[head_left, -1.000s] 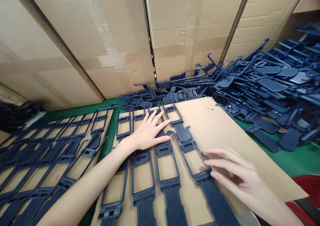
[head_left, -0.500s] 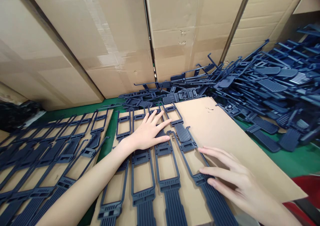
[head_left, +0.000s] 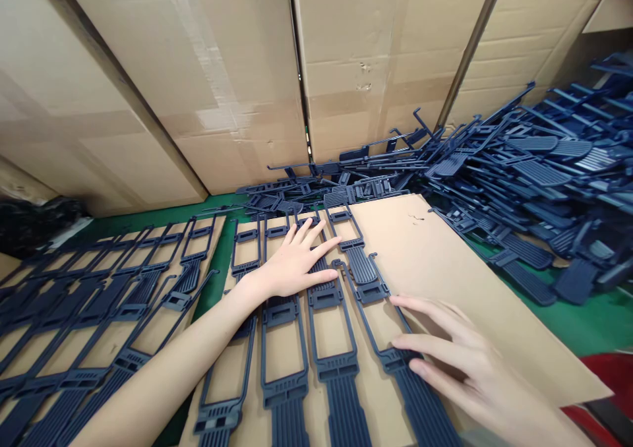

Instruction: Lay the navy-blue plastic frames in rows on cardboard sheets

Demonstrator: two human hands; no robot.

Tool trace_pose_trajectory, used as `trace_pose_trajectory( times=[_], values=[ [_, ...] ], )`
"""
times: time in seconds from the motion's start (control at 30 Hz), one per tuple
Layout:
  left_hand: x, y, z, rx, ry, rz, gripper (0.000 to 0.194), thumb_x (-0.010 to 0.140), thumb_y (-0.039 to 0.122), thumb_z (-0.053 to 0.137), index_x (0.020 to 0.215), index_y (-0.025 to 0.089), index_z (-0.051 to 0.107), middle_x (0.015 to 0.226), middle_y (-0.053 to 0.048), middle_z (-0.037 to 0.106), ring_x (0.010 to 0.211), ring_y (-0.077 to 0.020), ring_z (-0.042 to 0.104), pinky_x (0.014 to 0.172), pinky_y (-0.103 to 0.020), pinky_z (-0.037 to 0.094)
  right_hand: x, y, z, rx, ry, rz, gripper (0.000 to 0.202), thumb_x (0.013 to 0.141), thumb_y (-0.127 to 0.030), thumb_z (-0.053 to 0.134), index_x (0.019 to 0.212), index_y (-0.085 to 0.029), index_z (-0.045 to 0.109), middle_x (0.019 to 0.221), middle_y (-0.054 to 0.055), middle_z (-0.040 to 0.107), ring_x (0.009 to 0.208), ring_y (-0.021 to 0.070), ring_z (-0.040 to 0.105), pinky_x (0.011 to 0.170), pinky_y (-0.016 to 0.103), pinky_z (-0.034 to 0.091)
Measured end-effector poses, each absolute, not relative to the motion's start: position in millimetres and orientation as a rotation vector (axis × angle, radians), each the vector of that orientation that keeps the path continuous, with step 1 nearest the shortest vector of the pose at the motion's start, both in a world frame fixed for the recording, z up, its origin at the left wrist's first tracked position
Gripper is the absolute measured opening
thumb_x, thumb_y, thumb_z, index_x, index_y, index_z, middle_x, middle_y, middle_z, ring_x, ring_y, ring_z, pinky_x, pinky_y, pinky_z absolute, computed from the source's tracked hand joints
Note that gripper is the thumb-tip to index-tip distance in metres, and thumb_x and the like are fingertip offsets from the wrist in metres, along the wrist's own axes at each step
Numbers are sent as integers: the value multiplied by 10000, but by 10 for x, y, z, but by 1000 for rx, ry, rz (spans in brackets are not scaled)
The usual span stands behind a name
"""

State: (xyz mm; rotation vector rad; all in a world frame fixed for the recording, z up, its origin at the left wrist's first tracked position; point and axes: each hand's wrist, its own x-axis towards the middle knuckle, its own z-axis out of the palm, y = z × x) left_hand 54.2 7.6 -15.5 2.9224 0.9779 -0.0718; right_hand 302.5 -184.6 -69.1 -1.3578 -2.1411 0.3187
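Several fingers parted, the right hand (head_left: 459, 361) touches the rightmost frame (head_left: 393, 364) on the cardboard (head_left: 435, 256), seemingly aligning it, which next calls for a light nudge. Beyond, the left hand (head_left: 291, 269) lies spread over neighbouring frames (head_left: 337, 369).

1. The green surface (head_left: 583, 325) carries a left cardboard sheet (head_left: 154, 331), a right cardboard sheet (head_left: 445, 256) and, far right, a tangled heap (head_left: 537, 167).
2. The left cardboard sheet bears closely set dark frames (head_left: 93, 298).
3. On the right cardboard sheet, ribbed frames (head_left: 345, 397) lie toward the left.
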Motion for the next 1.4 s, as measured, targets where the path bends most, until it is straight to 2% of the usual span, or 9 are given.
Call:
trace_pose_trajectory(
  times=[0.53, 0.9, 1.1, 1.4],
  values=[
    [549, 68, -142, 2920, 988, -92, 706, 890, 693, 310, 1486, 319, 244, 1582, -94, 60, 1433, -362, -12, 1137, -568, 61, 2988, -1858, -626, -1365, -2163, 298, 296, 908, -270, 541, 1174, -365, 630, 1448, 3, 387, 1316, 253, 385, 962, 382, 492],
    [527, 76, -155, 2913, 977, -48, 690, 889, 695, 309, 1481, 347, 243, 1588, -50, 51, 1437, -357, 0, 1138, -570, 66, 2999, -1857, -630, -1375, -2140, 325, 299, 902, -284, 553, 1175, -374, 634, 1452, -2, 396, 1322, 266, 385, 963, 399, 496],
    [522, 76, -157, 2911, 972, -46, 700, 886, 704, 295, 1479, 333, 256, 1586, -71, 56, 1438, -347, -12, 1141, -561, 65, 2997, -1847, -648, -1366, -2158, 312, 320, 905, -280, 549, 1206, -369, 611, 1458, -2, 386, 1326, 257, 380, 964, 387, 500],
    [514, 61, -138, 2896, 983, -64, 688, 892, 687, 320, 1481, 339, 246, 1585, -70, 65, 1435, -358, -7, 1133, -578, 84, 2995, -1825, -605, -1362, -2167, 258, 278, 907, -307, 539, 1165, -343, 638, 1418, 23, 446, 1280, 255, 445, 935, 390, 526]
  ],
)
